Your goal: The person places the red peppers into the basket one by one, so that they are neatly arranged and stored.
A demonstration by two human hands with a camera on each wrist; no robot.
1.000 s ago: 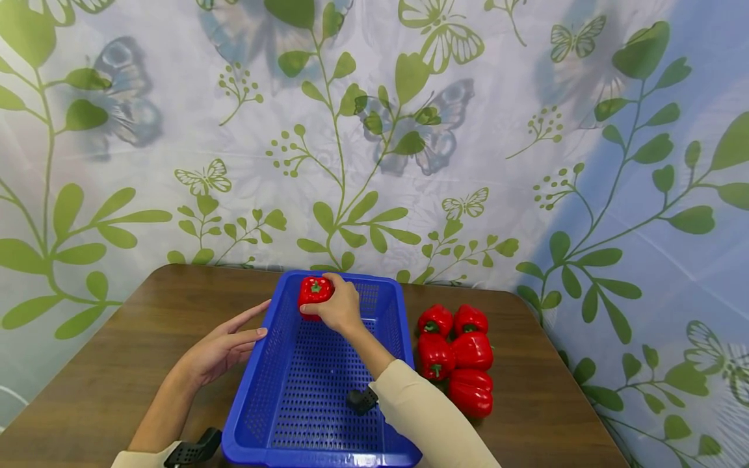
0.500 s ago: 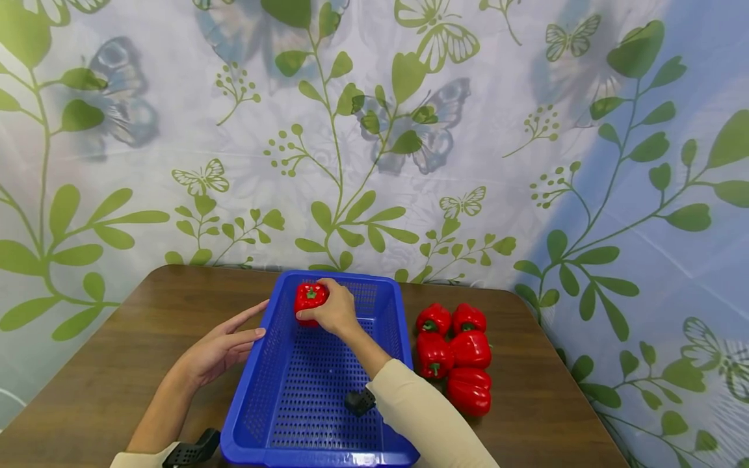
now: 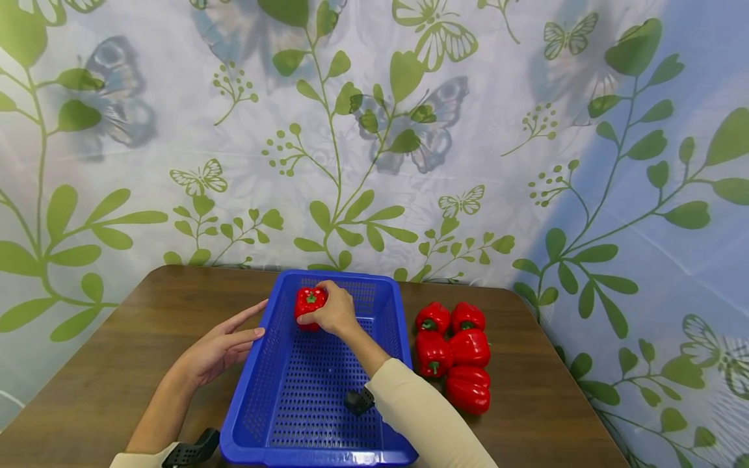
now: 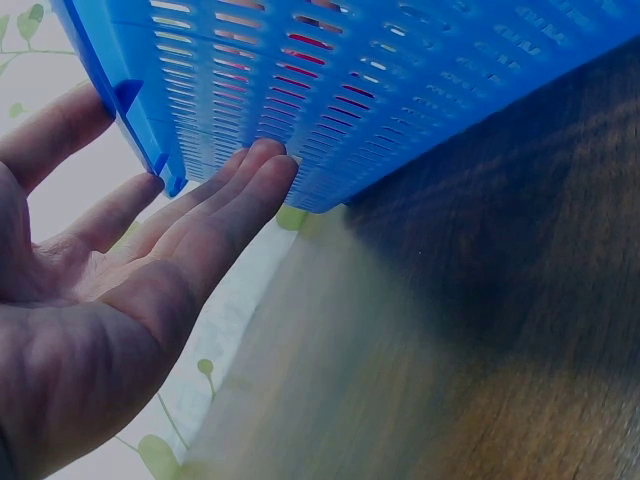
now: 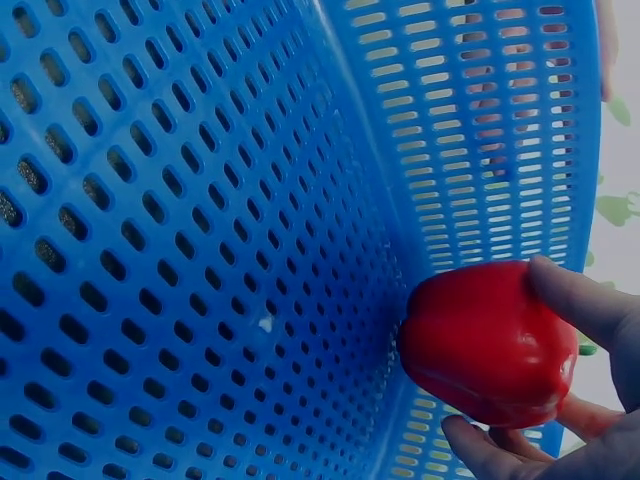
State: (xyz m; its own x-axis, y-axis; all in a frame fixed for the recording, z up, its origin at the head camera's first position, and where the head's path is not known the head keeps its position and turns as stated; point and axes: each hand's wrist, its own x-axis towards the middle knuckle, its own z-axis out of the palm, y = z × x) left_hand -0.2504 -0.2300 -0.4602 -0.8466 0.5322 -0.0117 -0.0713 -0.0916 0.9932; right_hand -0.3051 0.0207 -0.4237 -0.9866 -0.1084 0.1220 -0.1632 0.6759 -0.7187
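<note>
In the head view my right hand [image 3: 333, 311] grips a red bell pepper [image 3: 309, 307], stem up, in the far left corner of a blue plastic basket [image 3: 236, 403]. The right wrist view shows the thumb on one side of the bell pepper [image 5: 485, 340] and fingers on the other, its base right at the perforated floor. My left hand [image 3: 218, 351] is at the basket's left side, fingers extended, fingertips at the rim and outer wall. From the left wrist, the same hand [image 4: 150, 230] appears palm up, with straight fingers against the slotted wall [image 4: 330, 100].
Several red bell peppers [image 3: 452, 351] lie grouped on the brown wooden table [image 3: 544, 390], just right of the basket. Behind the table hangs a curtain [image 3: 363, 143] printed with leaves and butterflies. A dark wrist strap [image 3: 358, 402] shows over the basket floor.
My right hand has lowered the bell pepper into the basket's far left corner, moving slightly left and down. My left hand stays at the basket's side.
</note>
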